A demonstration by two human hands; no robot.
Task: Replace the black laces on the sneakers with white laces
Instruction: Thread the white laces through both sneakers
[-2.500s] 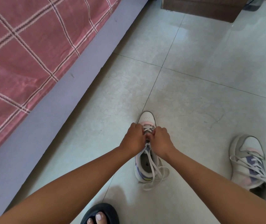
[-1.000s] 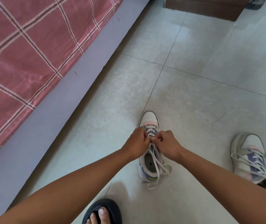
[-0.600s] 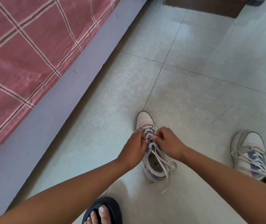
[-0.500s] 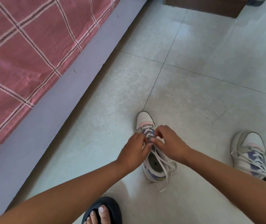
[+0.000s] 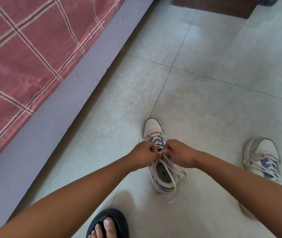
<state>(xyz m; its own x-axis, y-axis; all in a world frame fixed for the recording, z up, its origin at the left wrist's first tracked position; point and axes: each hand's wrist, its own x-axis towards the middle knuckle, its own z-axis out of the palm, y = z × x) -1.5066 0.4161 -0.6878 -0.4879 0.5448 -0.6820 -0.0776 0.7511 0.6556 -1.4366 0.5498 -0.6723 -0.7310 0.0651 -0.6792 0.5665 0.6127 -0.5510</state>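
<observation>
A white sneaker (image 5: 153,127) with purple and pink panels stands on the tiled floor, toe pointing away from me. A white lace (image 5: 174,176) crosses its front eyelets, and its loose ends trail over the heel onto the floor. My left hand (image 5: 144,154) and my right hand (image 5: 179,154) meet over the middle of the lacing, fingers curled, each pinching the white lace. The second sneaker (image 5: 261,157), also with a white lace, lies to the right, partly behind my right forearm.
A bed with a pink checked sheet (image 5: 34,57) and a grey-purple side (image 5: 54,117) runs along the left. A brown piece of furniture (image 5: 212,6) stands at the top. My foot in a black slipper (image 5: 108,224) is at the bottom edge.
The sneaker has turned slightly, heel swinging right, and its loose lace ends have shifted. Both hands have stayed at the lacing, moving a little nearer the tongue.
</observation>
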